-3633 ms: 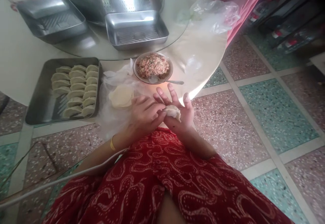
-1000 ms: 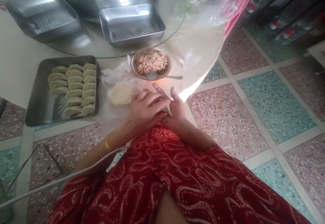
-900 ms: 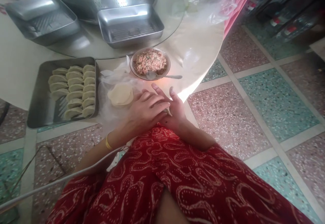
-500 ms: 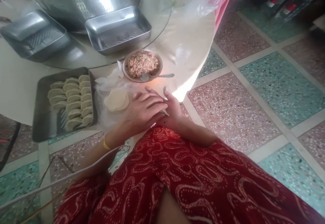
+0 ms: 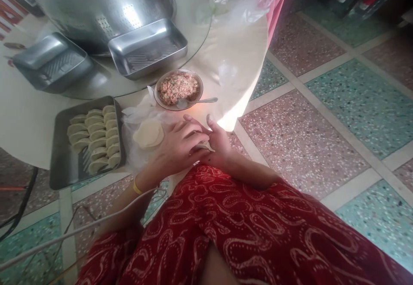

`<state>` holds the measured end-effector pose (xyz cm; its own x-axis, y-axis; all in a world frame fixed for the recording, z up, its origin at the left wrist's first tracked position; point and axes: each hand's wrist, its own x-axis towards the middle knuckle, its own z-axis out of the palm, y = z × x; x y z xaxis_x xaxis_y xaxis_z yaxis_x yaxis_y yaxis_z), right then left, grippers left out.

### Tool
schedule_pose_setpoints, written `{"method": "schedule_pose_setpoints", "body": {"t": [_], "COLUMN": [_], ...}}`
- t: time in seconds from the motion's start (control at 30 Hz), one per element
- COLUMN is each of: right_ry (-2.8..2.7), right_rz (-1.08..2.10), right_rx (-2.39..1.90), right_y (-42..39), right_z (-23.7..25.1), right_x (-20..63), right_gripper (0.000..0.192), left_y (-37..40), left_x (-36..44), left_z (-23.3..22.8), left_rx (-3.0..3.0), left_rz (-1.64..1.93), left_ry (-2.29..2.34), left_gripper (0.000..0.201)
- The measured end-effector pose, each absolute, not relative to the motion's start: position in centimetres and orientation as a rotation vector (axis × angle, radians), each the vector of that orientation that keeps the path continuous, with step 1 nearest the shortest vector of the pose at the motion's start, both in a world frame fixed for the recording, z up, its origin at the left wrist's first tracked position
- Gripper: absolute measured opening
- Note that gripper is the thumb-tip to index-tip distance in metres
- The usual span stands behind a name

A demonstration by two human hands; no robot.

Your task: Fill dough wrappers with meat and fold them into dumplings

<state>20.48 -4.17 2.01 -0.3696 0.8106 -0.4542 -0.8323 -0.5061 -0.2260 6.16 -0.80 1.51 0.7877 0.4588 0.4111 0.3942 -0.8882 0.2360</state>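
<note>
Pale dough in both hands, seen from the head camera. Left hand (image 5: 180, 145) on top, fingers curled down and pinching the dumpling (image 5: 204, 146). Right hand (image 5: 219, 140) under it like a cup, thumb up, other fingers hidden, closed around the same dumpling. Only a small edge of the dumpling in sight, between the two hands, just above the red skirt (image 5: 241, 233) and near the edge of the table (image 5: 26, 121).

Just beside the left hand, a stack of round wrappers (image 5: 148, 133) on a thin plastic sheet (image 5: 135, 117). Behind the hands, a bowl (image 5: 155, 95) of pink filling with a spoon (image 5: 196, 101) leaning on it. To the left, a tray (image 5: 61, 164) with rows of folded dumplings (image 5: 97, 140). Farther back, two more metal trays (image 5: 148, 50) and a big metal colander (image 5: 97, 5).

What could go wrong, most likely: a squeeze too hard, and filling out through the seam or a tear in the thin dough. A pinch too soft, and a gap left in the edge. Hands out past the table here, so a slip could mean a dumpling on the skirt or the floor.
</note>
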Motion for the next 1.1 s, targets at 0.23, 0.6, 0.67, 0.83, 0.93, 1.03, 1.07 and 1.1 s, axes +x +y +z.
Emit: {"method": "schedule_pose_setpoints", "body": {"t": [0.23, 0.6, 0.67, 0.83, 0.93, 1.03, 1.07, 1.1], "right_ry": [0.057, -0.032, -0.037, -0.104, -0.155, -0.169, -0.161, -0.15], "right_rz": [2.019, 2.001, 1.998, 1.964, 1.92, 1.862, 1.848, 1.835], "right_rx": [-0.626, -0.448, -0.446, -0.489, -0.581, -0.632, -0.63, -0.617], "right_y": [-4.3, -5.0, -5.1, -5.0, -4.8, -4.6, -4.5, -4.4], "right_z": [2.0, 0.6, 0.8, 0.7, 0.5, 0.5, 0.6, 0.6], "right_x": [20.9, 22.1, 22.0, 21.9, 21.9, 21.6, 21.5, 21.4], "right_gripper": [0.062, 0.063, 0.064, 0.067, 0.067, 0.065, 0.064, 0.064], "left_y": [-0.7, -1.4, -1.7, -2.2, -2.5, -2.9, -3.0, -3.1], "left_x": [6.2, 5.8, 5.8, 5.8, 5.7, 5.6, 5.6, 5.6], "left_z": [1.3, 0.8, 0.7, 0.6, 0.4, 0.1, 0.0, -0.1], "left_rx": [2.856, 2.831, 2.849, 2.861, 2.847, 2.809, 2.791, 2.773], "left_rz": [0.622, 0.729, 0.775, 0.861, 0.848, 0.874, 0.877, 0.868], "left_ry": [0.675, 0.849, 0.867, 0.932, 0.987, 1.094, 1.135, 1.173], "left_gripper": [0.021, 0.036, 0.032, 0.037, 0.031, 0.032, 0.034, 0.034]}}
